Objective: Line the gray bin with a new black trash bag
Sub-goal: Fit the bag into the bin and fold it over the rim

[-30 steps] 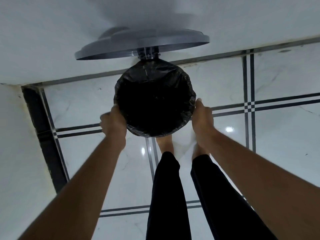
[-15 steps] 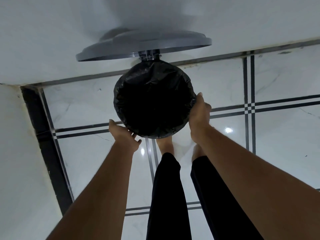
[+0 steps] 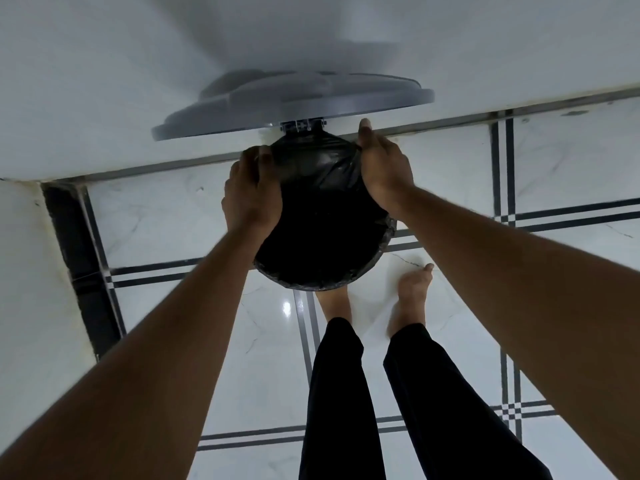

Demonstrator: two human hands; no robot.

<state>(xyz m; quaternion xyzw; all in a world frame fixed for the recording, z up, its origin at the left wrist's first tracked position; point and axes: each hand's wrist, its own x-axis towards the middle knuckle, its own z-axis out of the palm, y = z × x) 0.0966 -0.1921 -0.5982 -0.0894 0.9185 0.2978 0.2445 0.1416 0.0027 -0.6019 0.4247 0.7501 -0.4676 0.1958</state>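
The gray bin stands on the floor against the wall, its lid swung up and open. A black trash bag lines the inside and folds over the rim, so the bin's body is hidden. My left hand lies over the bag's far left rim with fingers curled round the edge. My right hand holds the far right rim near the hinge, fingers wrapped over the plastic.
White wall runs behind the bin and along the left side. The floor is glossy white tile with black stripe lines. My bare feet and black trouser legs stand just in front of the bin.
Both hands moved from the near sides of the rim to the far side by the hinge, now on the bag's edge. The view shifted closer over the bin.
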